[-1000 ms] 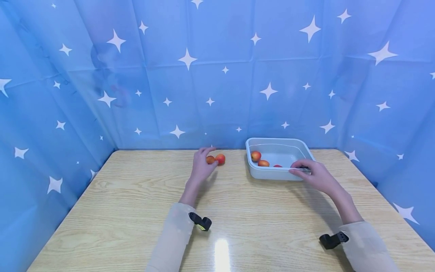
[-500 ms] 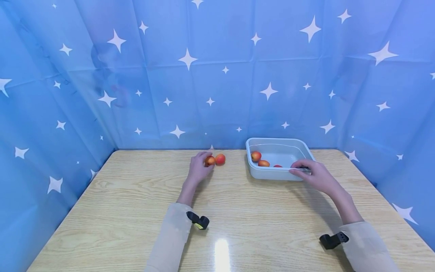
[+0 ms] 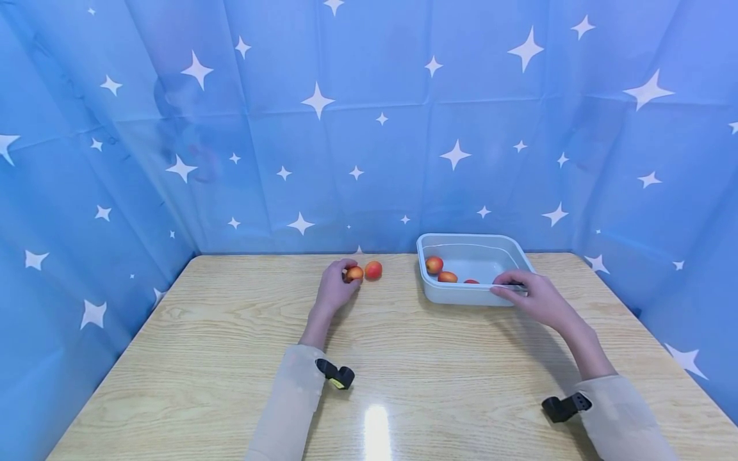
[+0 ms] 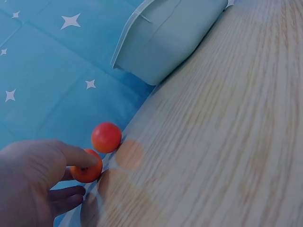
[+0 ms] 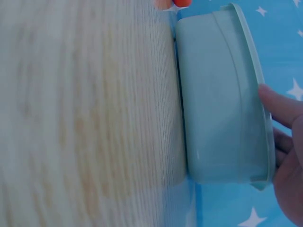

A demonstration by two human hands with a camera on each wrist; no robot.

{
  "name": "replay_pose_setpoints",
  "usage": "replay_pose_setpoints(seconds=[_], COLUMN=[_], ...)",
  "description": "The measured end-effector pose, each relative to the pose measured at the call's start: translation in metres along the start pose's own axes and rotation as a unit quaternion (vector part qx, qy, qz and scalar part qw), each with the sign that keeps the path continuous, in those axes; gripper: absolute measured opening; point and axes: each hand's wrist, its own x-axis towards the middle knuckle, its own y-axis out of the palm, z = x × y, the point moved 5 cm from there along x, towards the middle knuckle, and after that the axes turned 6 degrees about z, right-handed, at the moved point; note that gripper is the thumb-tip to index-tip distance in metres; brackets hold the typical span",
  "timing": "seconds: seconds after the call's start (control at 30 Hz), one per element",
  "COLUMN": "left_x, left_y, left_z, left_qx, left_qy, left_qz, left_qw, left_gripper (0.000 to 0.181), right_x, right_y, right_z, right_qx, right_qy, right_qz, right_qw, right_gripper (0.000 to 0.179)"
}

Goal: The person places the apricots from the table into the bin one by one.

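Near the table's back edge, my left hand (image 3: 333,288) holds a small red-orange fruit (image 3: 354,274) between thumb and fingers. The left wrist view shows the thumb pressed on this fruit (image 4: 89,169), its dark stem dimple partly visible. Just to its right lies a second, redder fruit (image 3: 373,270) on the table. Farther right stands a pale blue plastic tub (image 3: 461,295). My right hand (image 3: 537,299) pinches the tub's front rim near its right corner, thumb outside and fingers over the inside. In the tub's left part are three similar fruits, one mostly hidden by the front wall.
A light wood-grain table (image 3: 426,365) carries everything, with a bright glare patch near its front. A blue curtain with white stars (image 3: 369,128) hangs close behind and at both sides. Black wrist cameras sit on both sleeves.
My left hand has moved slightly left and down, its fingers closing round the nearer fruit. That fruit has shifted slightly away from the redder one. The right hand and tub have stayed still.
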Motion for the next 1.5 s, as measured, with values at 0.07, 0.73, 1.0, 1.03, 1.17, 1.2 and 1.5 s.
replay_pose_setpoints(seconds=[0.07,0.73,1.0,1.03,1.17,1.2,1.5], left_x=[0.0,0.005,0.004,0.004,0.004,0.004,-0.001], left_y=[0.0,-0.01,-0.003,-0.002,0.001,0.002,0.012], left_z=[0.001,-0.009,-0.024,-0.026,-0.036,-0.039,-0.069], left_qx=[-0.004,-0.075,-0.088,-0.088,-0.088,-0.087,-0.088], left_qy=[-0.008,0.012,0.02,0.021,0.034,0.04,0.115], left_qz=[-0.001,-0.046,-0.04,-0.039,-0.041,-0.041,-0.041], left_qw=[1.0,0.9961,0.9952,0.9951,0.9947,0.9945,0.9885], left_gripper=[0.038,0.039,0.037,0.037,0.037,0.036,0.03], right_x=[0.0,0.0,0.0,0.0,0.001,0.001,0.0], right_y=[0.0,0.001,0.0,0.0,0.0,0.0,0.0], right_z=[0.0,-0.001,-0.001,-0.001,-0.001,-0.001,-0.001], right_qx=[-0.002,-0.006,-0.007,-0.008,-0.006,-0.006,-0.003], right_qy=[0.003,0.005,0.007,0.007,0.007,0.007,0.011], right_qz=[0.0,0.004,0.005,0.006,0.007,0.007,0.01], right_qw=[1.0,1.0,0.9999,0.9999,0.9999,0.9999,0.9999], right_gripper=[0.006,0.008,0.009,0.009,0.008,0.008,0.009])
